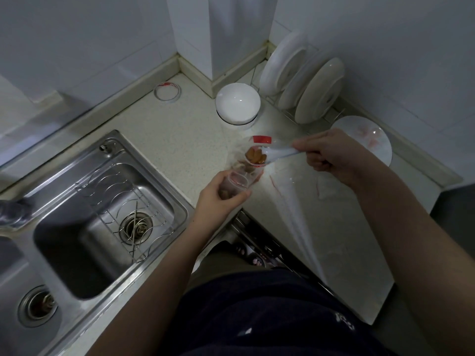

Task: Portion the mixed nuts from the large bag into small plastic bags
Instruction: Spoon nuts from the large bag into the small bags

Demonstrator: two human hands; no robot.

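My left hand [218,195] grips a small clear plastic bag [237,182] with a few brown nuts in its bottom, held just above the counter edge. My right hand [331,154] pinches the handle of a white spoon [276,152] loaded with brown nuts [254,155]. The spoon's bowl hovers right over the small bag's mouth. Behind the spoon lies a clear bag with a red seal strip [262,139], its contents mostly hidden. More flat clear bags [298,186] with red lines lie on the counter under my right wrist.
An upturned white bowl [237,102] sits behind the bags. White plates stand in a wire rack [305,80] at the back right, and another plate [365,138] lies beside it. A tape roll [167,91] lies near the wall. A steel sink [102,211] fills the left.
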